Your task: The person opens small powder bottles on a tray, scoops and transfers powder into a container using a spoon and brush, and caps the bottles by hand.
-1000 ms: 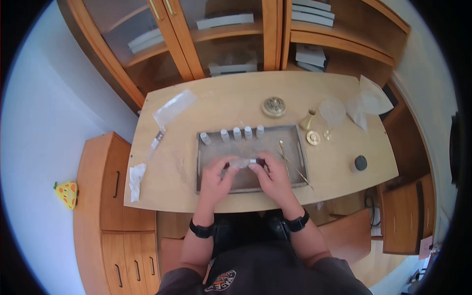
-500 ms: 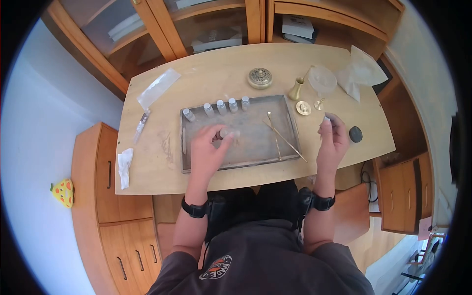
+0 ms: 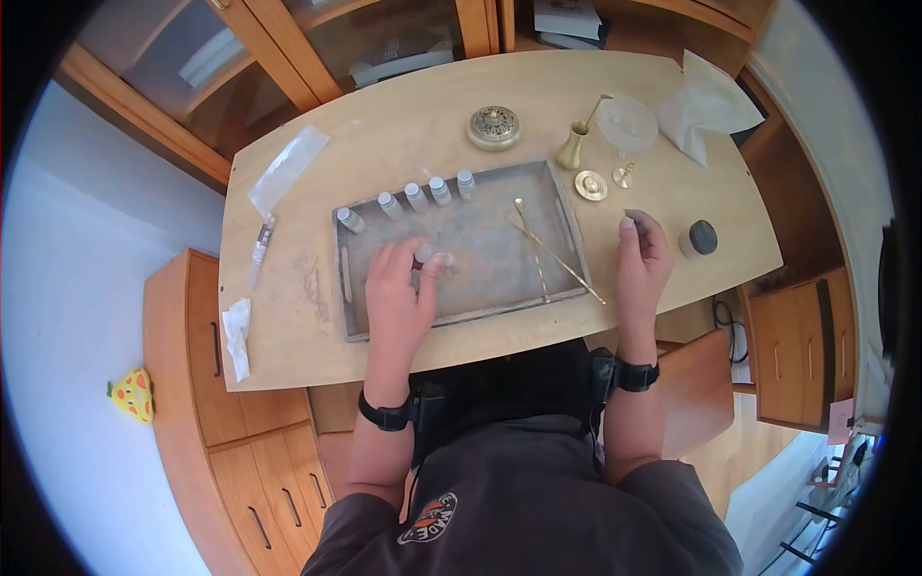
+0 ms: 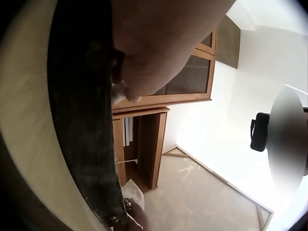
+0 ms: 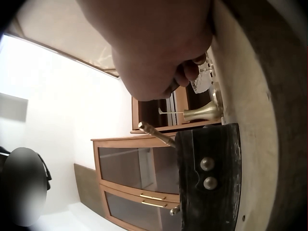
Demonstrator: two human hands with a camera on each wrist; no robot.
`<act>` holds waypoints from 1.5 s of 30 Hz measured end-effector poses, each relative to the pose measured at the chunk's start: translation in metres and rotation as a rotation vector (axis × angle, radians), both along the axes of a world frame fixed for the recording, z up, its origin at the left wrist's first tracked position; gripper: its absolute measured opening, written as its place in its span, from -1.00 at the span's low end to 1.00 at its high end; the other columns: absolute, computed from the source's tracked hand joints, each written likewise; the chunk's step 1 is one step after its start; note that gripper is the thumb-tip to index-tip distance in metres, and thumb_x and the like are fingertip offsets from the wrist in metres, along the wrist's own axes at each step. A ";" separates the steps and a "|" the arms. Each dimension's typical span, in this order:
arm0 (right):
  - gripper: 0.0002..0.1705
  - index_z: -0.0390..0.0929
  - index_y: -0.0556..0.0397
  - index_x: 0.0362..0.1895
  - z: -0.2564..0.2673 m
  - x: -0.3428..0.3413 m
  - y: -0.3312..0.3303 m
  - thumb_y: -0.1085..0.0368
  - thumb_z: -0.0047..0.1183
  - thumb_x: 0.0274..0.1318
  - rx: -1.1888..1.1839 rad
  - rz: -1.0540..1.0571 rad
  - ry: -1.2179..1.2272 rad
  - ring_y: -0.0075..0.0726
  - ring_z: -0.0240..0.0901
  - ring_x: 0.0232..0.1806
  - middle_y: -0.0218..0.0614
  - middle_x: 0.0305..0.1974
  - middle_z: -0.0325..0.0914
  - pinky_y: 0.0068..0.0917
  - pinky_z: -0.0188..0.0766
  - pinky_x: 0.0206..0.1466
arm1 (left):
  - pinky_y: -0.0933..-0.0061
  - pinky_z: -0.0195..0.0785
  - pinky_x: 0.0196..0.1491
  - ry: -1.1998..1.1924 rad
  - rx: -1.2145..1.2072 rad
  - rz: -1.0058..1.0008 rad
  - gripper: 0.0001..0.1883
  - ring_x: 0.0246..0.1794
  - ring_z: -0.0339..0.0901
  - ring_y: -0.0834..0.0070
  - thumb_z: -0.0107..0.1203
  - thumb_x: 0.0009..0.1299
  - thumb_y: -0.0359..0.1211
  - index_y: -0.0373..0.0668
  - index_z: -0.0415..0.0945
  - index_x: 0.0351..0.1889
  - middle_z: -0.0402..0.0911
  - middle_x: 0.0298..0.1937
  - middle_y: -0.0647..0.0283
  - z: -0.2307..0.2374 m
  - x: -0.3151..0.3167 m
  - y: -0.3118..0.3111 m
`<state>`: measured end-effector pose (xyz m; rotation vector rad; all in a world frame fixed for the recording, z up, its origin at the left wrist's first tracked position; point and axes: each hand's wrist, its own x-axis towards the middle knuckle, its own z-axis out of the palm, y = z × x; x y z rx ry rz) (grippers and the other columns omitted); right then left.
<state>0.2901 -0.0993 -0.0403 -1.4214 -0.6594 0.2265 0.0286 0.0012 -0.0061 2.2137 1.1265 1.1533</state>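
Note:
My left hand [image 3: 396, 288] hovers over the left-middle of a grey wooden tray [image 3: 485, 274], pinching a small clear vial [image 3: 424, 252] between thumb and fingers. Fingers partly cover the vial. Along the tray's back edge stand several capped vials [image 3: 439, 190]. To the right of the tray is my right hand [image 3: 643, 264], low near the table, fingers curled and thumb tip against the index finger. A small pale bit, like a vial cap, shows at the thumb tip. In the right wrist view the hand [image 5: 149, 53] hides what it pinches.
Two thin brass tools [image 3: 534, 245] cross over the tray's right side. A dark-lidded jar [image 3: 701, 238] stands right of my right hand. Behind are a brass vase [image 3: 572, 151], brass lid [image 3: 591, 185], brass burner [image 3: 494, 129] and white paper bag [image 3: 706, 113]. Tissue [image 3: 237, 336] lies left.
My hands were together over the tray at the vial. The right hand has pulled away to the right, past the tray, and lowered slightly. The left hand stays over the tray with the vial.

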 end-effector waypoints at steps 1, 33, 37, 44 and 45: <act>-0.78 0.56 0.23 -0.08 0.000 0.000 -0.001 0.35 0.12 0.25 0.000 -0.021 -0.020 -0.70 0.31 -0.33 -0.50 -0.35 0.47 -0.71 0.29 -0.23 | 0.27 0.31 -0.25 0.036 0.032 -0.004 -0.78 -0.37 0.45 0.23 0.24 0.28 -0.36 -0.26 0.54 -0.19 0.51 -0.39 0.13 0.001 0.001 -0.001; -0.81 0.55 0.23 -0.10 -0.009 0.001 -0.028 0.39 0.10 0.26 -0.039 -0.030 -0.078 -0.70 0.36 -0.30 -0.49 -0.32 0.50 -0.72 0.31 -0.20 | 0.35 0.35 -0.44 0.021 -0.156 0.165 -0.80 -0.56 0.49 0.32 0.24 0.26 -0.33 -0.27 0.60 -0.27 0.52 -0.51 0.14 0.002 -0.001 -0.004; -0.82 0.55 0.22 -0.10 -0.008 0.001 -0.028 0.39 0.10 0.26 -0.036 -0.022 -0.058 -0.71 0.36 -0.30 -0.49 -0.32 0.50 -0.72 0.31 -0.20 | 0.33 0.35 -0.46 -0.016 -0.140 0.157 -0.81 -0.58 0.48 0.31 0.25 0.25 -0.33 -0.26 0.60 -0.30 0.51 -0.52 0.15 -0.001 0.000 -0.003; -0.82 0.55 0.23 -0.11 -0.010 0.002 -0.028 0.39 0.09 0.27 -0.049 -0.027 -0.051 -0.70 0.37 -0.31 -0.49 -0.33 0.50 -0.71 0.32 -0.20 | 0.31 0.30 -0.50 -0.041 -0.118 0.160 -0.84 -0.61 0.45 0.29 0.26 0.23 -0.36 -0.26 0.57 -0.35 0.48 -0.55 0.15 0.002 -0.001 -0.006; -0.82 0.55 0.23 -0.11 -0.009 0.002 -0.029 0.39 0.09 0.27 -0.051 -0.023 -0.057 -0.70 0.37 -0.31 -0.49 -0.33 0.50 -0.71 0.32 -0.20 | 0.31 0.30 -0.50 -0.047 -0.121 0.164 -0.84 -0.61 0.45 0.29 0.26 0.23 -0.36 -0.26 0.57 -0.35 0.48 -0.55 0.15 0.002 -0.001 -0.005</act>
